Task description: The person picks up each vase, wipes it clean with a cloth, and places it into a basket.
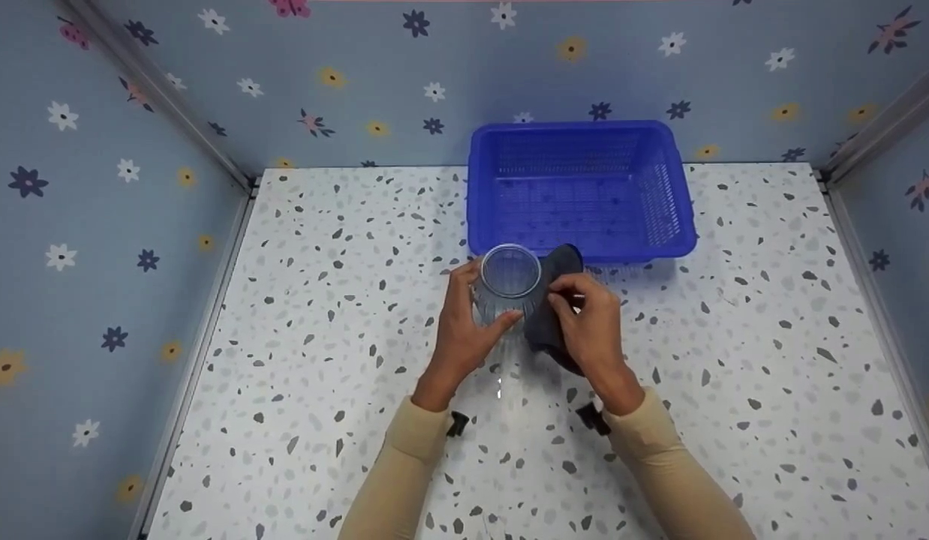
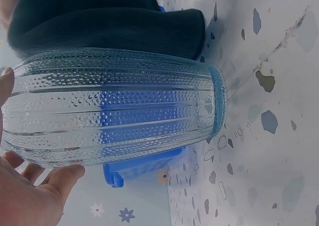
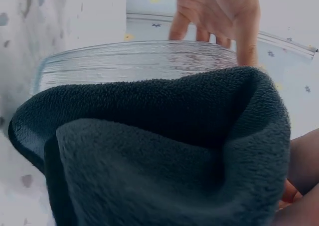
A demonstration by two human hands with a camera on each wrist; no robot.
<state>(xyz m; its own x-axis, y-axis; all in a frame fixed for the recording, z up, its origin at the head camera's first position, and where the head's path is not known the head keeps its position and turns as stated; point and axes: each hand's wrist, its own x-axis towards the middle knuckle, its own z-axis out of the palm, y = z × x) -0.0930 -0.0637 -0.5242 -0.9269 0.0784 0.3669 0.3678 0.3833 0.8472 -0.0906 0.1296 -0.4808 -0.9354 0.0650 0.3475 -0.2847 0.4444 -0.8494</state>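
Note:
A clear glass vase with vertical ribs and small raised dots is upright in front of me. My left hand grips it near the rim, with thumb and fingers on opposite sides. In the left wrist view the foot of the vase is close to the tabletop; whether it touches is hard to tell. A folded dark grey cloth hangs along the vase's right side, pinched by my right hand between thumb and fingers. Seen from the right wrist, the fuzzy cloth hides much of the glass.
Just behind the vase stands a blue plastic basket with slotted walls, close to the back wall. The speckled white tabletop spreads out on both sides. Flower-patterned panels enclose it at the back, left and right.

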